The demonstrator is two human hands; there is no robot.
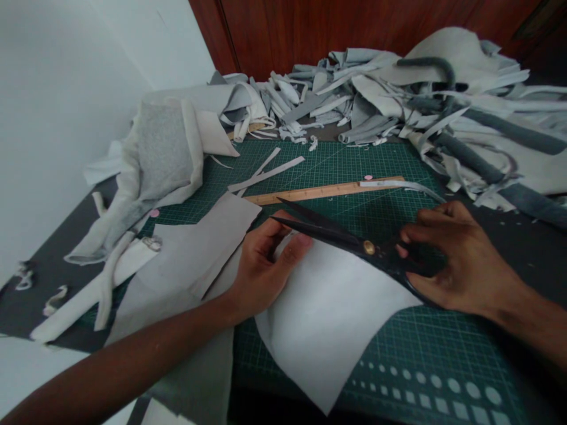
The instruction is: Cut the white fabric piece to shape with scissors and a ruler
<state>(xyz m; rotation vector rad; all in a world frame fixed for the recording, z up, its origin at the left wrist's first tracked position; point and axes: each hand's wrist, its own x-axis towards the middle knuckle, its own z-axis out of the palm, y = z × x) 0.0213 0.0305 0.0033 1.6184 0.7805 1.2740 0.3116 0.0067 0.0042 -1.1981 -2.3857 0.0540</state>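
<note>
**Right hand (465, 260) is gripping black scissors (321, 231) over white fabric (332, 324), left hand (266, 265) pinching its edge**

The hands are apart, the scissors' long axis running leftward from the handles under the right hand, slightly parted blades pointing up and left, tips just at the left hand's fingers. The fabric is lying on a green cutting mat (420, 348), its top edge nearer the left hand. Beyond it, a wooden ruler (323, 192) is lying across the mat, and a heap of grey fabric scraps (354, 100) is spreading along the back.
</note>
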